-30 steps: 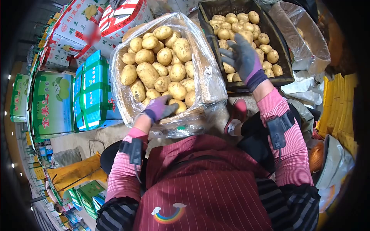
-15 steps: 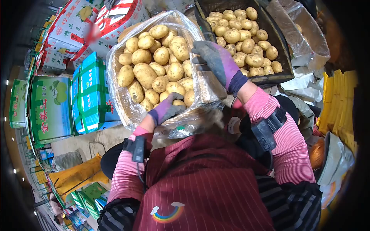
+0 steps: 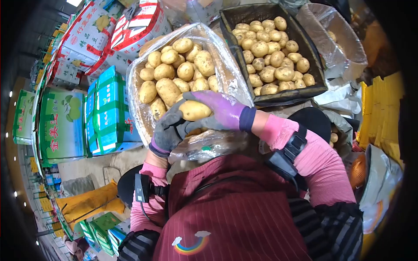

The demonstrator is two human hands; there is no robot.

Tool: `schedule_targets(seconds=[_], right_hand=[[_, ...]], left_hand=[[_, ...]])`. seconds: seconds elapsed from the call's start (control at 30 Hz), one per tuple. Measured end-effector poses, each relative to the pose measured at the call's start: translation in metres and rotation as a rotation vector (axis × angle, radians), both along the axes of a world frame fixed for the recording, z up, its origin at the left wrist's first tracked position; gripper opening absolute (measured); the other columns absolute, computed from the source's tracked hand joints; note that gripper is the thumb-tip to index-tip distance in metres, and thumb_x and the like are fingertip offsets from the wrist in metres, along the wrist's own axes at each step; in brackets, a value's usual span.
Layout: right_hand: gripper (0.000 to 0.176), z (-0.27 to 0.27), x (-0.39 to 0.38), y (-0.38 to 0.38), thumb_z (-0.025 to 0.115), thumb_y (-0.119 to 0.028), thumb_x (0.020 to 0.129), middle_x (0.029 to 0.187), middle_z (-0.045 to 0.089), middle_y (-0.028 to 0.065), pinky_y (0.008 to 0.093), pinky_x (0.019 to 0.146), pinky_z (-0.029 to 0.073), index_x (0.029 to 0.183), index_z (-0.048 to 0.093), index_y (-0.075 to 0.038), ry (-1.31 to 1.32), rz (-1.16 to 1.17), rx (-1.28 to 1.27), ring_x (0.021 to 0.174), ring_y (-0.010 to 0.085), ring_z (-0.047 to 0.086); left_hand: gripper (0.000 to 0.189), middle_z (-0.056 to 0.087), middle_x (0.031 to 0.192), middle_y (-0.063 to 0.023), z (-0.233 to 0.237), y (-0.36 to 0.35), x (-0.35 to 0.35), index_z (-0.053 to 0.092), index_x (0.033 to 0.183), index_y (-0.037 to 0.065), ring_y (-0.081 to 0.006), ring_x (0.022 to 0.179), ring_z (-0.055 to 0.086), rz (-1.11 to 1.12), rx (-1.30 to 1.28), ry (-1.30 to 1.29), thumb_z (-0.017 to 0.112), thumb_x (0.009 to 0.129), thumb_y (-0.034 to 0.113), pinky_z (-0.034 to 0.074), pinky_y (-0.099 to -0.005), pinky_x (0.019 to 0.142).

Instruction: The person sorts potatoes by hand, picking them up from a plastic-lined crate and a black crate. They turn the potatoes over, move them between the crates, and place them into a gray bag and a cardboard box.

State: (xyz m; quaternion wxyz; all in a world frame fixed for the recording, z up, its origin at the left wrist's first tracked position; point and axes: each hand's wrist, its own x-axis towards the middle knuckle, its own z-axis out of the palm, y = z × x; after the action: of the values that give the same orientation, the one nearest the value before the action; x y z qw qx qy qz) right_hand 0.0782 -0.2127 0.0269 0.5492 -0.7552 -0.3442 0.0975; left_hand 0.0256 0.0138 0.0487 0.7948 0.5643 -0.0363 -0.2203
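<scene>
Over the near part of a plastic-lined box (image 3: 235, 82) full of potatoes, both of my gloved hands close around one potato (image 3: 194, 110). My right hand (image 3: 224, 108), in a purple and grey glove, has its fingers over the top of the potato and its thumb below. From the left side, my left hand (image 3: 167, 130) wraps its grey glove fingers against the same potato. Other potatoes (image 3: 167, 91) fill the box beyond my hands; those right under my hands are mostly hidden.
A dark crate (image 3: 320, 82) with several potatoes stands at the right, beside an open plastic-lined carton (image 3: 348, 56). Blue (image 3: 106, 108) and green cartons (image 3: 63, 126) line the left. Red and white boxes (image 3: 85, 37) are stacked behind, and yellow sacks (image 3: 381, 117) lie far right.
My right hand has come left from the box's right edge, and my left hand has shifted slightly left. Both now hold a potato above the others. The view has tilted slightly.
</scene>
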Motion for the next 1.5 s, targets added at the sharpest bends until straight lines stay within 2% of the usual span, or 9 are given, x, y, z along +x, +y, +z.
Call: schedule_targets(seconds=[0.07,0.37,0.67,0.8,0.97,1.03,1.13,1.3,1.5], right_hand=[[0.074,0.016,-0.001,-0.003,0.08,-0.041,0.083,0.129,0.065,0.0246,0.0428,0.103,0.05,0.145,0.053,-0.009,0.144,-0.045,0.111,0.121,0.0388,0.063],[0.061,0.106,-0.095,-0.163,0.074,-0.039,0.091,0.12,0.067,0.009,0.0289,0.083,0.055,0.14,0.058,-0.007,0.269,-0.663,0.553,0.097,0.0151,0.068],[0.042,-0.119,-0.264,-0.355,0.059,-0.034,0.102,0.123,0.068,0.0093,0.0405,0.094,0.055,0.135,0.058,-0.008,0.785,-1.206,1.151,0.111,0.0254,0.066],[0.047,-0.182,-0.303,-0.334,0.064,-0.048,0.097,0.109,0.068,0.0085,0.046,0.072,0.056,0.133,0.058,-0.018,1.167,-1.473,0.931,0.1,0.0331,0.065],[0.038,-0.168,-0.286,-0.328,0.061,-0.05,0.099,0.098,0.064,0.0101,0.0461,0.057,0.053,0.119,0.059,-0.018,0.803,-1.878,0.781,0.071,0.0315,0.064],[0.029,-0.312,-0.297,-0.444,0.061,-0.043,0.099,0.094,0.065,0.0063,0.0442,0.061,0.054,0.113,0.063,-0.017,0.638,-1.582,0.712,0.077,0.0272,0.064],[0.035,-0.152,-0.236,-0.406,0.05,-0.043,0.105,0.104,0.067,0.005,0.0369,0.086,0.055,0.118,0.064,-0.014,0.894,-1.331,0.825,0.091,0.022,0.066],[0.048,0.054,-0.099,-0.243,0.051,-0.035,0.106,0.128,0.067,0.0117,0.0325,0.088,0.054,0.142,0.053,-0.004,0.435,-1.066,0.579,0.107,0.0199,0.067],[0.046,0.111,0.01,-0.085,0.053,-0.031,0.106,0.124,0.07,0.0095,0.0258,0.084,0.055,0.143,0.055,-0.004,0.305,-0.5,0.478,0.1,0.0151,0.069]], left_hand=[[0.062,0.058,0.14,-0.0195,-0.021,0.015,0.007,0.042,0.15,0.0,-0.0316,0.123,0.063,-0.047,-0.371,0.334,0.054,0.105,0.041,0.06,-0.0426,0.094],[0.049,0.062,0.138,-0.0138,-0.041,0.027,-0.032,0.053,0.144,-0.001,-0.0203,0.125,0.059,-0.08,0.808,-0.086,0.062,0.102,0.022,0.046,-0.0329,0.107],[0.049,0.066,0.132,-0.0188,-0.111,0.043,-0.032,0.059,0.137,-0.002,-0.0252,0.12,0.064,-0.217,0.915,-0.363,0.071,0.093,0.016,0.049,-0.0344,0.104],[0.051,0.064,0.134,-0.0182,-0.078,0.027,-0.031,0.055,0.141,-0.001,-0.025,0.124,0.061,-0.287,1.027,-0.291,0.07,0.095,0.016,0.048,-0.0345,0.106],[0.054,0.065,0.134,-0.0203,-0.074,0.02,-0.034,0.056,0.141,-0.001,-0.027,0.124,0.063,-0.251,0.974,-0.205,0.071,0.094,0.022,0.048,-0.0355,0.105],[0.057,0.066,0.13,-0.0225,-0.073,0.019,-0.032,0.058,0.138,0.002,-0.0306,0.122,0.064,-0.303,1.021,-0.283,0.07,0.095,0.037,0.049,-0.039,0.105],[0.063,0.064,0.132,-0.0258,-0.061,0.018,-0.033,0.056,0.14,0.001,-0.0375,0.122,0.063,-0.32,1.082,-0.367,0.067,0.094,0.043,0.05,-0.0423,0.104],[0.058,0.068,0.127,-0.0215,-0.035,0.008,-0.039,0.058,0.14,0.003,-0.0314,0.118,0.065,-0.234,1.01,-0.188,0.067,0.095,0.039,0.05,-0.0379,0.102],[0.051,0.065,0.13,-0.013,-0.039,0.049,0.003,0.054,0.144,0.003,-0.0192,0.118,0.06,0.083,0.746,0.001,0.066,0.099,0.023,0.047,-0.0303,0.104]])
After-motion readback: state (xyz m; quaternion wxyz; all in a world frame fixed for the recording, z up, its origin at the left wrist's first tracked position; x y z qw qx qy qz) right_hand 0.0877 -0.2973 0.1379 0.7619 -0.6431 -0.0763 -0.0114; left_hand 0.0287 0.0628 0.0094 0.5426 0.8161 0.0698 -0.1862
